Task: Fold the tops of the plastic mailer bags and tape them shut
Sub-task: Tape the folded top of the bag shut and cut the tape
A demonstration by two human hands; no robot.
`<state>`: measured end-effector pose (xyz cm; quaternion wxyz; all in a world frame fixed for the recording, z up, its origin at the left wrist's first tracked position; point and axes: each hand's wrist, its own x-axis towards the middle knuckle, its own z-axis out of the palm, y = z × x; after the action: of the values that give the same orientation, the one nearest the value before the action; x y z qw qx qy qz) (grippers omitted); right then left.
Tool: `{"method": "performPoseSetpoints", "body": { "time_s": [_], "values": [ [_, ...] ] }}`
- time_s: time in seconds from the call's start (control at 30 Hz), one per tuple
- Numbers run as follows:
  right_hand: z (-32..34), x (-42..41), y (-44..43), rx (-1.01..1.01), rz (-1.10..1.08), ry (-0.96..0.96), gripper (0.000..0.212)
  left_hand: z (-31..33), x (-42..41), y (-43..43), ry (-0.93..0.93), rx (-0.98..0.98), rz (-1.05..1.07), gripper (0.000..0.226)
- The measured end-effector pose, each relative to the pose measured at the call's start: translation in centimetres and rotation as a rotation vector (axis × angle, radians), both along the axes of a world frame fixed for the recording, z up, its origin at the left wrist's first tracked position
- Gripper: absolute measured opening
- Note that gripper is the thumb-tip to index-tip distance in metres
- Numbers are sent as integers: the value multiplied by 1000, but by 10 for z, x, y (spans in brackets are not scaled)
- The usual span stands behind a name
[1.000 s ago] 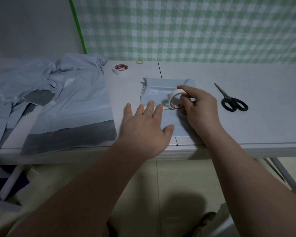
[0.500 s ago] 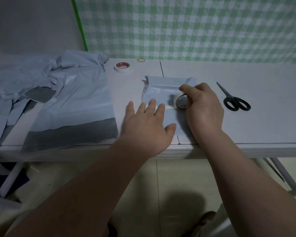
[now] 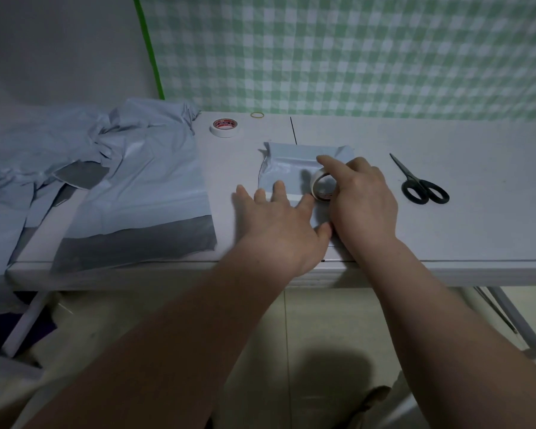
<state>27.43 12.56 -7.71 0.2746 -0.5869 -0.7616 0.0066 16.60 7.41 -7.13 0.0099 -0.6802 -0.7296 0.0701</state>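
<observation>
Beneath the fingers (image 3: 279,191), a folded pale-grey plastic mailer bag (image 3: 294,162) lies on the white counter (image 3: 477,218). The left hand (image 3: 279,227) presses it flat, fingers straight; the right hand (image 3: 364,199) grips a white tape roll (image 3: 317,184). Best to pin the fold firmly and draw the tape straight across.

2 bare forearms reach forward side by side. The left hand (image 3: 279,230) lies flat, palm down, its fingers straight and spread, thumb tip just beside the right hand (image 3: 364,205). The right hand curls round a tape roll (image 3: 314,184), index finger stretched over its top.
</observation>
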Motion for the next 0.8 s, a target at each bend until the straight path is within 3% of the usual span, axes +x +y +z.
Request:
{"method": "performPoseSetpoints", "body": {
  "time_s": [0.37, 0.5, 0.7, 0.8],
  "values": [
    [-3, 3, 4, -9, 10, 44, 60, -5, -12, -10, -119, 83, 25, 64],
    [-3, 3, 4, -9, 18, 48, 62, -3, -20, -11, -64, 90, 102, 71],
    [-3, 3, 6, -22, 28, 67, 58, -1, 5, -2, -249, 118, -97, 63],
    [-4, 5, 8, -28, 47, 125, 60, -9, 5, -3, -234, 132, -106, 65]
  ]
}}
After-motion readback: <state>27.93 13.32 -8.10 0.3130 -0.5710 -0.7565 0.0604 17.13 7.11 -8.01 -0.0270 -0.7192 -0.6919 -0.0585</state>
